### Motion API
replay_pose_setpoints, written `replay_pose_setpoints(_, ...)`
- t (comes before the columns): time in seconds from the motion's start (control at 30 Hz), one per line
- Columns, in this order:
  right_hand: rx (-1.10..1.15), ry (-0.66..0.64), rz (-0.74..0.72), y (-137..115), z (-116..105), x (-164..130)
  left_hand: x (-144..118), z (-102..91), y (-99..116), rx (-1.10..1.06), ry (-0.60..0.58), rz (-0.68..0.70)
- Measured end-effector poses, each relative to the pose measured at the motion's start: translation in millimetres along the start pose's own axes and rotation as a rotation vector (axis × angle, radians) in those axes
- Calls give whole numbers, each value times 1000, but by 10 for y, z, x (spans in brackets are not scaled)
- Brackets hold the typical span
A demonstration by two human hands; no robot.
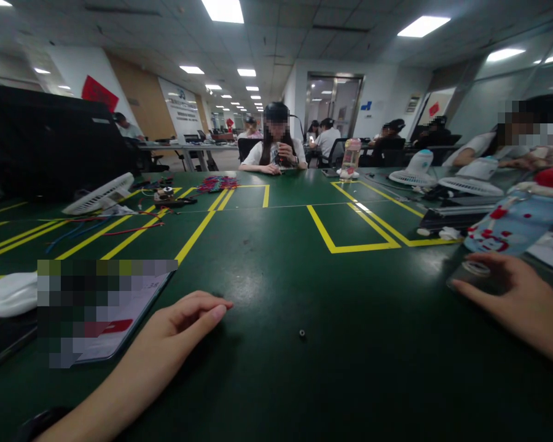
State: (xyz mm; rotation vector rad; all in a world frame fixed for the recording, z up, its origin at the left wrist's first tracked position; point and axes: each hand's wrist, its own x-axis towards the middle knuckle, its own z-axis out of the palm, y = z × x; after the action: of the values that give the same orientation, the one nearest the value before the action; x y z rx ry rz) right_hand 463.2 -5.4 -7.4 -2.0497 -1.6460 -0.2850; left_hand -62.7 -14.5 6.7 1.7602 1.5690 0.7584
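My left hand (pixel 179 325) rests on the green table (pixel 276 258) with its fingers loosely curled and nothing in it, just right of a tablet (pixel 115 319) lying flat. A small black part (pixel 301 333) sits on the table between my hands, touching neither. My right hand (pixel 516 294) lies at the right edge with its fingers on a dark phone (pixel 477 273) that has a ring holder on its back.
Yellow tape lines (pixel 345 236) mark boxes on the table. White fan parts (pixel 99 195) and loose wires (pixel 120 227) lie at the left, more fan grilles (pixel 470 184) at the right. A seated person (pixel 276 150) works at the far side; other people sit at the right.
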Motion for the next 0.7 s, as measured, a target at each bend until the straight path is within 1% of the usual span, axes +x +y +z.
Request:
replay_pose_setpoints(0.03, -21, 88, -92, -127, 7, -32, -1, 20, 13, 4, 2, 1)
replay_pose_setpoints(0.07, -33, 170, -198, -314, 17, -79, -5, 37, 22, 6, 1, 1)
replay_pose_setpoints(0.1, -29, 217, -310, -550, 28, -139, -11, 51, 28, 10, -3, 1)
replay_pose_setpoints(0.13, 9, 198, -423, -821, 41, -212, -16, 61, 28, 17, -11, 1)
replay_pose_setpoints(0.17, 46, 110, -530, -1110, 56, -293, -21, 68, 22, 25, -16, 1)
replay_pose_setpoints(0.2, 91, -8, -596, -1401, 72, -378, -23, 71, 13, 32, -19, 6)
replay_pose_setpoints(0.23, 144, -151, -643, -1675, 90, -460, -24, 72, 1, 40, -20, 12)
replay_pose_setpoints(0.27, 206, -256, -682, -1918, 108, -530, -24, 70, -11, 44, -20, 21)
replay_pose_setpoints(0.3, 255, -352, -719, -2116, 125, -583, -23, 65, -22, 46, -17, 28)
replay_pose_setpoints(0.33, 295, -425, -746, -2260, 138, -613, -22, 59, -30, 44, -14, 31)
replay_pose_setpoints(0.37, 321, -468, -758, -2344, 146, -616, -22, 53, -33, 42, -10, 31)
replay_pose_setpoints(0.4, 332, -481, -752, -2364, 146, -591, -24, 46, -31, 40, -6, 25)
replay_pose_setpoints(0.43, 330, -464, -729, -2322, 136, -541, -26, 42, -24, 38, -1, 18)
replay_pose_setpoints(0.47, 317, -419, -695, -2222, 117, -468, -29, 40, -12, 36, 3, 12)
replay_pose_setpoints(0.5, 290, -353, -659, -2072, 86, -379, -31, 41, 4, 35, 5, 6)
replay_pose_setpoints(0.57, 207, -178, -594, -1662, -3, -186, -34, 52, 38, 35, 7, 4)
replay_pose_setpoints(0.63, 79, -21, -511, -1191, -118, -26, -36, 70, 66, 37, 4, 2)
replay_pose_setpoints(0.7, -114, 54, -351, -769, -231, 61, -36, 86, 80, 37, -4, 5)
